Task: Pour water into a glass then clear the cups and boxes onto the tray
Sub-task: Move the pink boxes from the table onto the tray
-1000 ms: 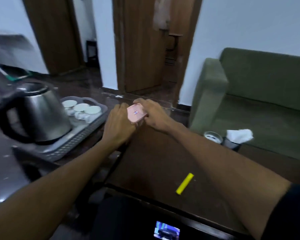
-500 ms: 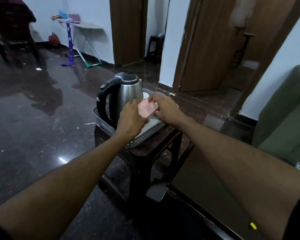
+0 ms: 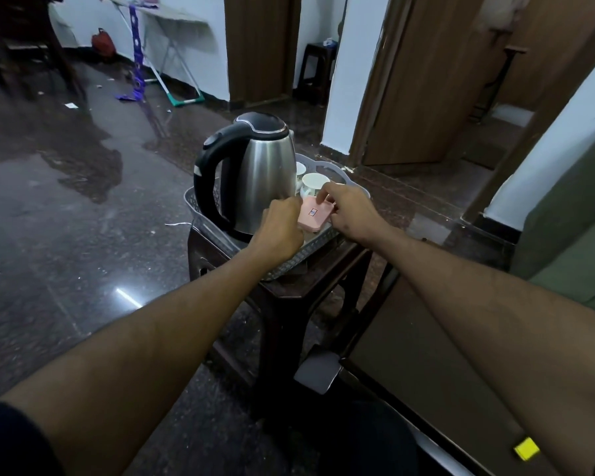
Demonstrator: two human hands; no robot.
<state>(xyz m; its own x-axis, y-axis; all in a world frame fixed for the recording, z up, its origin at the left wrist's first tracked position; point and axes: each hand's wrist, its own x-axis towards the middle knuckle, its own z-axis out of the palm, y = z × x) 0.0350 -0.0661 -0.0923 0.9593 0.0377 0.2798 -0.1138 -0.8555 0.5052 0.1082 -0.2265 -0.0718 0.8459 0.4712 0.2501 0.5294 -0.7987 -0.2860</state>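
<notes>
A pink box (image 3: 314, 214) with a small label is held low over the grey perforated tray (image 3: 200, 214), between both hands. My left hand (image 3: 280, 228) grips its left side with curled fingers. My right hand (image 3: 349, 214) pinches its right and far edges. Behind the box, white cups (image 3: 315, 183) stand in the tray. A steel kettle (image 3: 255, 176) with a black handle fills the tray's left part. I cannot tell whether the box touches the tray floor.
The tray sits on a small dark stool (image 3: 282, 293). A dark table (image 3: 426, 355) with a yellow object (image 3: 526, 448) lies at the lower right, a green sofa (image 3: 571, 228) beyond it. Glossy dark floor spreads to the left.
Both hands carried the pink box from above the dark table leftwards to the tray and lowered it beside the kettle. The view turned left with them.
</notes>
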